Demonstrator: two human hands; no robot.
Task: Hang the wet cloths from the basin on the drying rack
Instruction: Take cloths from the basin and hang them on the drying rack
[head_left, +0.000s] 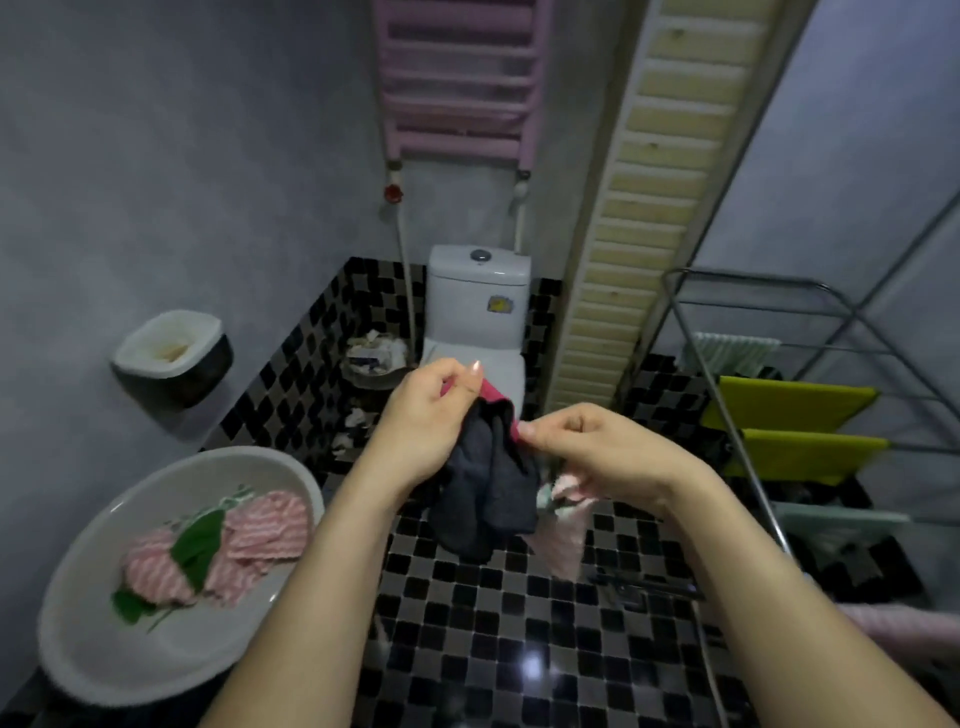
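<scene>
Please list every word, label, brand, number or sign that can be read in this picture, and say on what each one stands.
No text can be read.
Yellow sticker on the toilet tank: too blurred to read.
Waste in the bin: any print is too small to read.

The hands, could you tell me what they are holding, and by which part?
Both the left hand and right hand pinch the dark cloth along its pink top edge.

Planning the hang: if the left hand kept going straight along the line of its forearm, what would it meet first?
Probably the toilet: the left hand, pinching the dark cloth, points up-right toward it. Depth is unclear.
</scene>
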